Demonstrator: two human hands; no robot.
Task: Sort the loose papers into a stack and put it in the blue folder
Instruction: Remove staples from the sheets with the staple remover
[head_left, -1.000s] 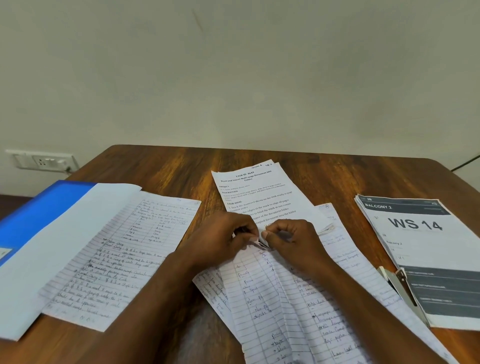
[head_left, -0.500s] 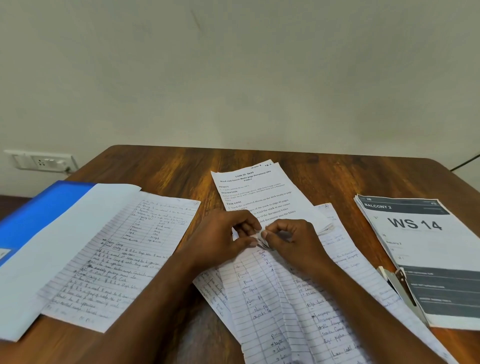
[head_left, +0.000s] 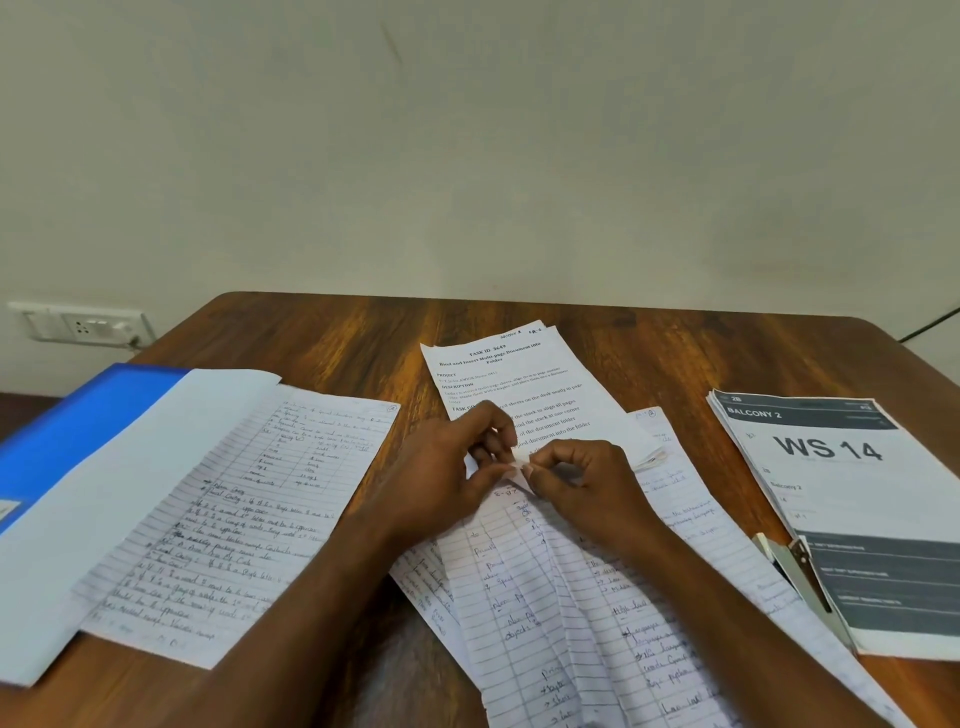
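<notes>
- The left hand (head_left: 441, 478) and right hand (head_left: 587, 488) meet over the middle of the surface (head_left: 332, 338), each pinching narrowly on the top corner of the handwritten lined sheets (head_left: 561, 597), which fan out loosely toward the person.
- Likely risk: pulling the pinched corner apart could tear it, or drag the lower sheets further askew, since only the corner is held.
- A printed task sheet (head_left: 509, 374) lies partly under the hands, so it may shift with them.
- The blue folder (head_left: 78, 415) lies open at the left, a blank sheet (head_left: 130, 493) and another handwritten page (head_left: 249, 519) lying across it; that page overlaps the near left edge area.
- To the right, a stapler (head_left: 800, 577) lies against the "WS 14" booklet (head_left: 841, 493), close to the fanned sheets, leaving little sideways room there.
- Bare wood remains only along the far edge.
</notes>
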